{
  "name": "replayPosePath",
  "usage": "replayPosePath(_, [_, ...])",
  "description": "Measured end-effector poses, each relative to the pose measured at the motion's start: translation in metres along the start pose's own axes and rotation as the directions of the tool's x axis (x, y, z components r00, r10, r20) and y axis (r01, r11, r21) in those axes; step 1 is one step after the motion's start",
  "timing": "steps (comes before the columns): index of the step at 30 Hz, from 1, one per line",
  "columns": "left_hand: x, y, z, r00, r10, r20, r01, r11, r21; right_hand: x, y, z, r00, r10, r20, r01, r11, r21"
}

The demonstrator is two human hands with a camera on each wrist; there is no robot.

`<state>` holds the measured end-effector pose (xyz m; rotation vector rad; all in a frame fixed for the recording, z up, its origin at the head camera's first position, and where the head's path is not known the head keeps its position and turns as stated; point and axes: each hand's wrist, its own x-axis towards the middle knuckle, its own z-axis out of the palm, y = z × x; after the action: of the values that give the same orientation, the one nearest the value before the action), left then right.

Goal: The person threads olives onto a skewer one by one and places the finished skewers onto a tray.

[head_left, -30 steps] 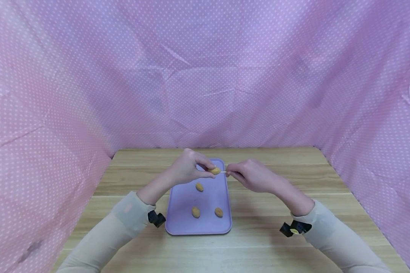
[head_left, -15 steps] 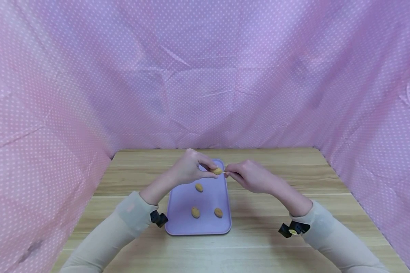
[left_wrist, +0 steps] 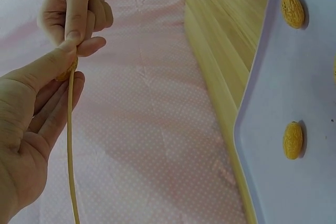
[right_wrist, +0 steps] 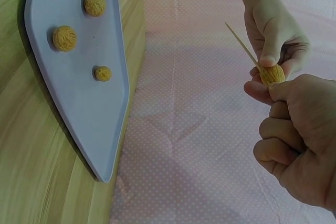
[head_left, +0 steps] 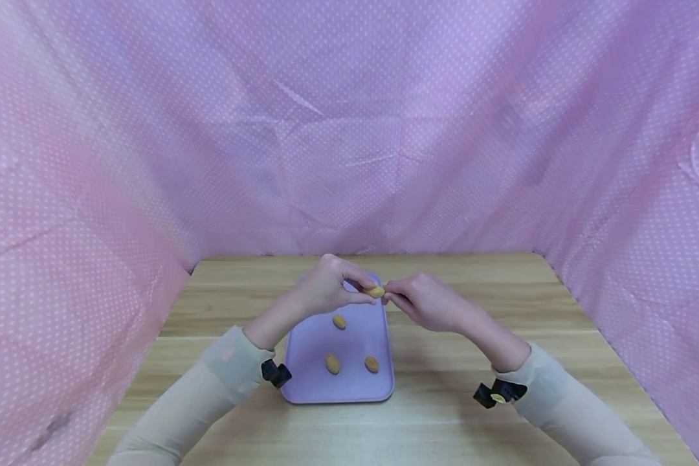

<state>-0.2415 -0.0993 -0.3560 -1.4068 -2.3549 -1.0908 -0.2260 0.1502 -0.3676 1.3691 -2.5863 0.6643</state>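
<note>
Nut-like piece sits in the air over the far end of the lilac tray, caught between our two hands; it is small, oval and yellow-brown, and we cannot say for certain what it is made of. Our left hand pinches it between thumb and forefinger, the other fingers loosely curled. Our right hand meets it from the other side, thumb and forefinger pinched at the piece, the remaining fingers folded into the palm. A thin wooden skewer passes through the piece: in the right wrist view its pointed end stands out beyond the piece, and in the left wrist view the long shaft runs down past the left palm. We judge from this that the first piece is already threaded, and is now being slid or seated along the stick. Three more pieces lie loose on the tray: one near the middle and two side by side nearer us, all well apart from the hands. No other piece shows on the skewer, so one of four is on and three remain, as far as we can see. The tray rests on a wooden table, pink dotted cloth hung around it.
</note>
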Motion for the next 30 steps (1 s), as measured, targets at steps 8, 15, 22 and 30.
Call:
replayPosePath(8, [0.001, -0.003, 0.006, 0.998, 0.055, -0.030, -0.054, 0.998, 0.033, -0.001, 0.002, 0.001, 0.999, 0.038, 0.019, -0.039, 0.998, 0.058])
replayPosePath(15, [-0.002, 0.000, -0.004, 0.981, 0.183, -0.071, -0.153, 0.938, 0.310, -0.010, 0.014, -0.005, 0.997, 0.077, 0.021, -0.078, 0.997, 0.030])
replayPosePath(22, [-0.026, -0.005, -0.024, 0.986, 0.167, -0.020, -0.148, 0.915, 0.375, -0.028, 0.029, -0.015, 0.993, 0.120, 0.017, -0.120, 0.993, -0.008])
replayPosePath(30, [-0.065, -0.017, -0.027, 0.991, 0.046, 0.124, -0.081, 0.954, 0.288, -0.041, 0.037, -0.021, 0.992, 0.126, -0.003, -0.126, 0.991, -0.044])
